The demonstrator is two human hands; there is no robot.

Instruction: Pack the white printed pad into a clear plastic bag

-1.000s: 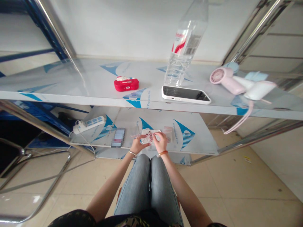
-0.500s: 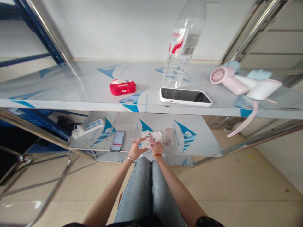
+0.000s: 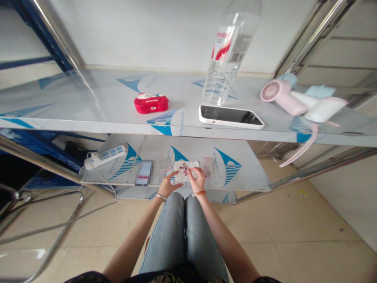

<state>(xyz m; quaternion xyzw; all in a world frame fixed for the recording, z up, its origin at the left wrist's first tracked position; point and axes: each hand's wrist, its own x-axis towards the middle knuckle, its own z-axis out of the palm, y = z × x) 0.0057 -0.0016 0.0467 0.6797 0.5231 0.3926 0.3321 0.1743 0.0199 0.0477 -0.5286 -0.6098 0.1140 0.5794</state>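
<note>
Small red and pink pieces (image 3: 183,169) lie on a white sheet or wrapper (image 3: 193,164) on the lower shelf. My left hand (image 3: 168,185) is at the sheet's left front edge, thumb and fingers spread apart, with nothing seen between them. My right hand (image 3: 197,179) is over the right side of the sheet, thumb and index finger pinched at the pieces; what they hold is too small to make out. To the right lies a clear bag with pink strips (image 3: 207,165), and another clear bag (image 3: 165,166) lies to the left.
A phone with a blurred screen (image 3: 144,173) and a power strip (image 3: 106,156) are left on the lower shelf. The upper shelf (image 3: 118,122) bears a red case (image 3: 151,104), a white-edged phone (image 3: 231,117), a bottle (image 3: 223,59) and a pink fan (image 3: 282,96) with other handheld items.
My right hand has risen a little off the shelf and turned, its pinched fingers now pointing left over the pieces. My left hand stays spread. The whole view has shifted slightly.
</note>
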